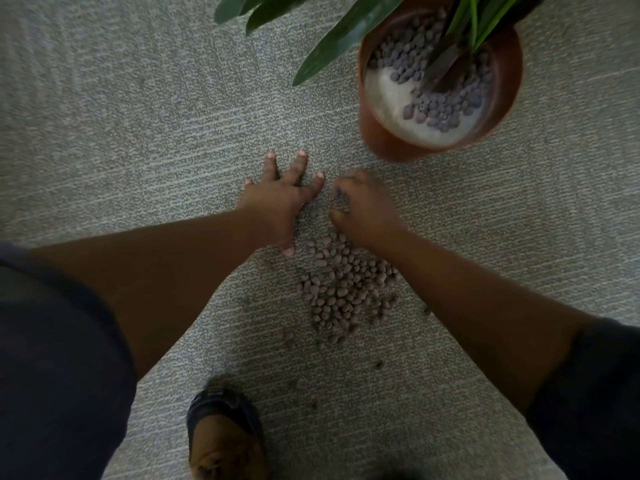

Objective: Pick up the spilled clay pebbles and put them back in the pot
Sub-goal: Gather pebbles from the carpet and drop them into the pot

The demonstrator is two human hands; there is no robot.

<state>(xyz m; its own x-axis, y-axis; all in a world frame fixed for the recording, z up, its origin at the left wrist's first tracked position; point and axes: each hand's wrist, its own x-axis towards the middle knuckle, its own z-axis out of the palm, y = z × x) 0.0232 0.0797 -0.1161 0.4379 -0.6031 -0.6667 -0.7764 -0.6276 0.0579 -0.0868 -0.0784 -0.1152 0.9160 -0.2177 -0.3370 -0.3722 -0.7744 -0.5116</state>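
Observation:
A heap of brown clay pebbles (pixel 343 285) lies spilled on the grey carpet, between my two forearms. My left hand (pixel 280 199) rests flat on the carpet at the heap's far left edge, fingers spread, holding nothing. My right hand (pixel 363 206) is curled over the heap's far end, fingers bent down onto pebbles; what it grips is hidden under the palm. The terracotta pot (pixel 377 133) stands beyond and to the right, with more pebbles (pixel 436 105) and a pale bare patch inside.
Long green plant leaves (pixel 332 36) hang from the pot out over the carpet above my hands. My foot in a dark sandal (pixel 221 434) stands near the bottom edge. A few stray pebbles (pixel 379 364) lie nearer to me.

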